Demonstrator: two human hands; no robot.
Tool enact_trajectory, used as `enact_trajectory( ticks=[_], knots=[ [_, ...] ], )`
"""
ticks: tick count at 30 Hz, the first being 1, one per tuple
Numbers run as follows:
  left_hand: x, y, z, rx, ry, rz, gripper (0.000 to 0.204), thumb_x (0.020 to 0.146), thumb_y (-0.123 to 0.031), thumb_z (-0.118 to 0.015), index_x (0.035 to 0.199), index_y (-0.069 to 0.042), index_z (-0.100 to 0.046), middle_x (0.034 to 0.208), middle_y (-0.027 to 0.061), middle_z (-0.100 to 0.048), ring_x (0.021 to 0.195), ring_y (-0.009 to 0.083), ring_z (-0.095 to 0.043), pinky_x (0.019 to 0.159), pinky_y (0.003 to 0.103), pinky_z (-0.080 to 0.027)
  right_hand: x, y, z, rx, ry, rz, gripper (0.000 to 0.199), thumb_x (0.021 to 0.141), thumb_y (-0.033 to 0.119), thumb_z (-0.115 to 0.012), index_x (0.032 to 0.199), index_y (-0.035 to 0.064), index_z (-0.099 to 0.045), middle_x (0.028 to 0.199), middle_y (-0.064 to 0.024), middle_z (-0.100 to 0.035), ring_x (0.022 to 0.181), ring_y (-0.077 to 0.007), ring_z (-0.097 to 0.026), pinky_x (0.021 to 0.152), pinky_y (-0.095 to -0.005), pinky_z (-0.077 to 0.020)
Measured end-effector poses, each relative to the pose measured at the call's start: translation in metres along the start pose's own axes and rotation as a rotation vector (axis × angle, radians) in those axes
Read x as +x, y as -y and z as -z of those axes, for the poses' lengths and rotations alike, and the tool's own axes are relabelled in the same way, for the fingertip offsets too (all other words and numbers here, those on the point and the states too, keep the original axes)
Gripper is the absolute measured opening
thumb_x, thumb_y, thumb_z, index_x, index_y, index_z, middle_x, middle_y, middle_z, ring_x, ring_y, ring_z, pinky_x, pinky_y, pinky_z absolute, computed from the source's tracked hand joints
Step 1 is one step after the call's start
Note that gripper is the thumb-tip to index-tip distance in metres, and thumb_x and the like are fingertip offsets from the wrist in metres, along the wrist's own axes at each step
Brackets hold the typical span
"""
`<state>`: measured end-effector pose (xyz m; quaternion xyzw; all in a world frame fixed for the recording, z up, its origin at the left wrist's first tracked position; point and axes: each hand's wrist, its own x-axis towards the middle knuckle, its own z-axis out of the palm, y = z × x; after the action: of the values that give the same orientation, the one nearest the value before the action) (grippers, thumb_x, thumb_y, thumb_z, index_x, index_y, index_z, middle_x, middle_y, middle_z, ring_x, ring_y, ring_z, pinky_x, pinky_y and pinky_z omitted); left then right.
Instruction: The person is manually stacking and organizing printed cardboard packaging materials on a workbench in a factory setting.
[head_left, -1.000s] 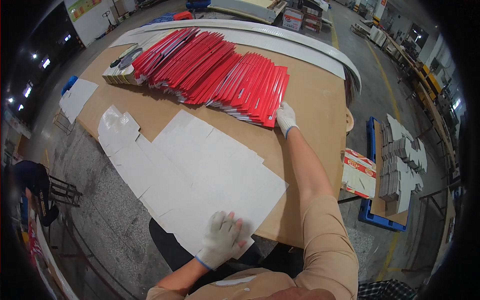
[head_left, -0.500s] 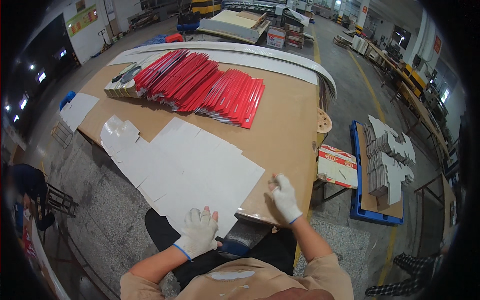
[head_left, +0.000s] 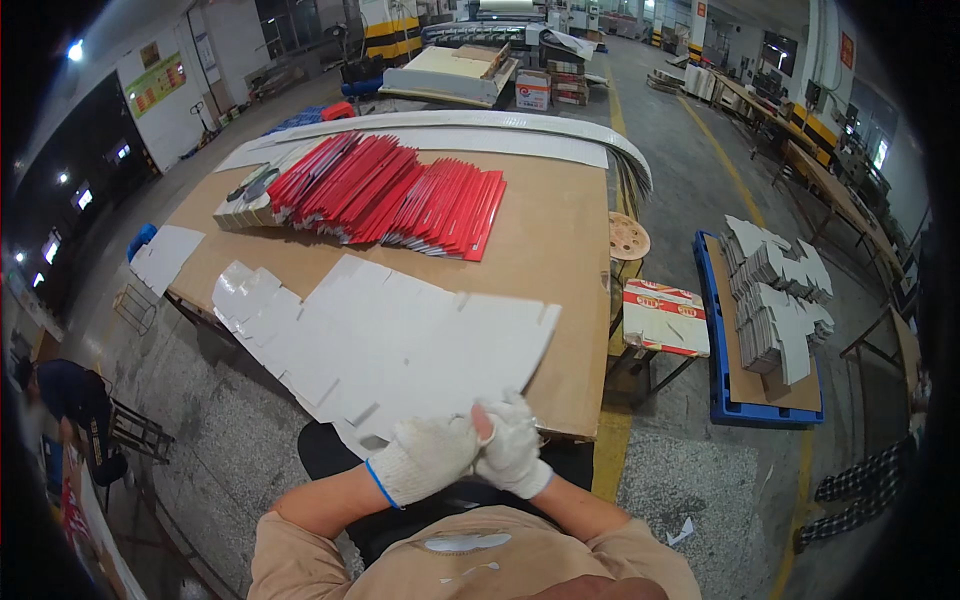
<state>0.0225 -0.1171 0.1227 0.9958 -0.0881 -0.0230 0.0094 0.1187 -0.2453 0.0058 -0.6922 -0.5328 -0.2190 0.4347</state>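
Pair, white knit-gloved: left hand (head_left: 428, 460) and right hand (head_left: 512, 450), apart half a second ago, now meeting; fingers curled, cannot tell whether gripping anything. White slotted cardboard sheet (head_left: 400, 340): beside them, near side of brown-topped table (head_left: 560, 240), right end now apparently raised; work presumably there. Red flat-piece stack (head_left: 400, 190): far left, untouched.

wall (head_left: 170, 125), upper left: green-and-yellow poster (head_left: 156, 83), rows of print, too small to read. far pillar (head_left: 697, 32): red sign (head_left: 701, 10), pale marks, illegible. upper right: second red sign (head_left: 847, 50) on a pale upright surface, likewise. white-and-red carton (head_left: 665, 318): letter-like yellow emblems on red bands, blurred. white box (head_left: 532, 92), back of room: reddish round logo, wording unresolved.
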Motion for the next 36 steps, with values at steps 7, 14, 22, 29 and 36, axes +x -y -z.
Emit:
enact_trajectory(
  ticks=[7, 14, 22, 29, 36],
  knots=[
    [-0.008, 0.085, -0.055, 0.263, -0.072, 0.139, 0.037, 0.080, -0.027, -0.068, 0.108, -0.004, -0.061, 0.094, 0.0146, -0.068, 0.088, 0.0347, -0.067, 0.077, 0.047, -0.052, -0.055, -0.066, 0.091, 0.165, -0.146, -0.315, 0.032, 0.062, -0.013, -0.049, 0.083, 0.0059, -0.064, 0.084, -0.0094, -0.062, 0.085, -0.0316, -0.061, 0.094, -0.0477, -0.0495],
    [0.044, 0.133, -0.128, -0.269, 0.139, 0.113, 0.027, 0.078, -0.029, -0.069, 0.097, -0.010, -0.067, 0.098, 0.0131, -0.069, 0.088, 0.0346, -0.066, 0.074, 0.046, -0.052, -0.091, -0.094, 0.120, -0.174, 0.146, -0.230, 0.015, 0.068, 0.008, -0.067, 0.083, 0.0096, -0.064, 0.086, -0.0090, -0.064, 0.084, -0.0299, -0.062, 0.079, -0.0445, -0.0487],
    [0.097, 0.097, -0.148, -0.473, -0.015, -0.290, 0.025, 0.075, -0.026, -0.072, 0.087, -0.005, -0.068, 0.090, 0.0184, -0.066, 0.088, 0.0368, -0.063, 0.080, 0.045, -0.050, -0.096, -0.100, 0.111, 0.042, 0.237, -1.066, 0.046, 0.073, 0.014, -0.068, 0.118, 0.0028, -0.062, 0.113, -0.0153, -0.064, 0.105, -0.0305, -0.061, 0.090, -0.0361, -0.0471],
    [0.108, 0.018, -0.186, -0.370, -0.651, 0.318, 0.022, 0.071, -0.021, -0.069, 0.088, -0.006, -0.067, 0.097, 0.0121, -0.062, 0.100, 0.0370, -0.055, 0.086, 0.048, -0.043, -0.059, -0.089, 0.071, -0.694, 0.269, -0.712, 0.060, 0.073, 0.022, -0.069, 0.129, 0.0027, -0.054, 0.125, -0.0163, -0.054, 0.116, -0.0338, -0.050, 0.093, -0.0436, -0.0439],
    [0.083, 0.069, -0.186, -0.298, -0.610, 0.229, 0.021, 0.070, -0.007, -0.067, 0.090, -0.003, -0.066, 0.104, 0.0184, -0.061, 0.105, 0.0373, -0.055, 0.092, 0.049, -0.043, -0.067, -0.089, 0.108, -0.171, 0.197, -1.447, 0.091, 0.083, 0.028, -0.072, 0.151, -0.0016, -0.019, 0.123, -0.0264, -0.055, 0.117, -0.0373, -0.053, 0.101, -0.0450, -0.0418]
  ],
)
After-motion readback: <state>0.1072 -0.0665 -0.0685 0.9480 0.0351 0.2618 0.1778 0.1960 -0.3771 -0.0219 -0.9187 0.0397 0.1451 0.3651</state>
